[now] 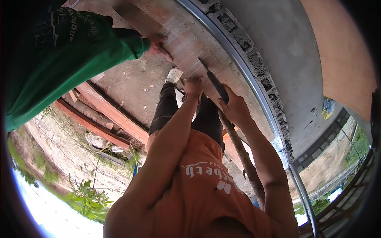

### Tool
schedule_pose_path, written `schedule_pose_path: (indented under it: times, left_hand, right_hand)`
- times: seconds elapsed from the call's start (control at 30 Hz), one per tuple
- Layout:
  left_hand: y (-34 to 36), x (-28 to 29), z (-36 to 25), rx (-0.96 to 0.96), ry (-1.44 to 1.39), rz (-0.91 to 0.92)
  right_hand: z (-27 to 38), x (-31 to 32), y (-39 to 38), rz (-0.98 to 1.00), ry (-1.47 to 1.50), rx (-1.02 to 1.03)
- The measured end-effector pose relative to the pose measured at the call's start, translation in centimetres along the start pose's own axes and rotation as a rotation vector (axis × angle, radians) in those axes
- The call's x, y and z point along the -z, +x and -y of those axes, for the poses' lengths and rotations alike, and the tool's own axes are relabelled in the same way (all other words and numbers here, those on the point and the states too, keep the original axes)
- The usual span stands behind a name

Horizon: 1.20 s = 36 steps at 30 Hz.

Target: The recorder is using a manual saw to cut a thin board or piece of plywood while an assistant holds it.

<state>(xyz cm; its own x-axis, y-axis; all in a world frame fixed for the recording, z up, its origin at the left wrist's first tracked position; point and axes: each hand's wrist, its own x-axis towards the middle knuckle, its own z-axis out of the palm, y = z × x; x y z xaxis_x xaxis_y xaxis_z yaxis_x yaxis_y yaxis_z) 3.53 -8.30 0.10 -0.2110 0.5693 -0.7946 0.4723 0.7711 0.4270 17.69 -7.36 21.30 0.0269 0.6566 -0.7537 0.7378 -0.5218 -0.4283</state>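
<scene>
Right fingers (230,94) grip one tool (216,84), left fingers (193,84) touch one board (185,53).

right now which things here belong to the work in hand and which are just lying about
In use:
board, touched by the left hand and a co-worker's hand
long dark tool, in the right hand

Apparently lying about:
reddish beams
blue-and-yellow packet

Left fingers (195,81) bent, right fingers (228,91) clenched
</scene>
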Motion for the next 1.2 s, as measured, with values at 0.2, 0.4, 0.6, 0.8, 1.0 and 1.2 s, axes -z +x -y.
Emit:
schedule_pose_path:
  times: [0.2, 0.4, 0.6, 0.8, 1.0, 1.2]
  left_hand:
    - [0.6, 0.0, 1.0, -0.015, -0.024, -0.082]
    - [0.7, -0.2, -0.3, 0.051, -0.239, -0.062]
    - [1.8, -0.4, 0.3, 0.152, -0.086, -0.116]
    - [3.5, -0.8, 1.7, 0.183, -0.126, -0.083]
    - [1.7, 0.8, 0.4, 0.14, -0.079, -0.071]
    - [1.3, -0.2, -0.5, 0.162, -0.034, -0.023]
  right_hand:
    - [-1.3, -3.1, 1.9, -0.018, -0.003, -0.007]
    - [-11.1, -7.9, 2.8, -0.149, 0.075, 0.096]
    - [-6.0, -3.0, 2.6, 0.002, 0.07, 0.048]
    - [-2.0, 3.7, -5.3, 0.158, -0.015, -0.174]
    - [-3.0, 6.8, -13.5, 0.034, 0.097, -0.124]
    - [-3.8, -3.2, 2.0, -0.136, -0.039, 0.031]
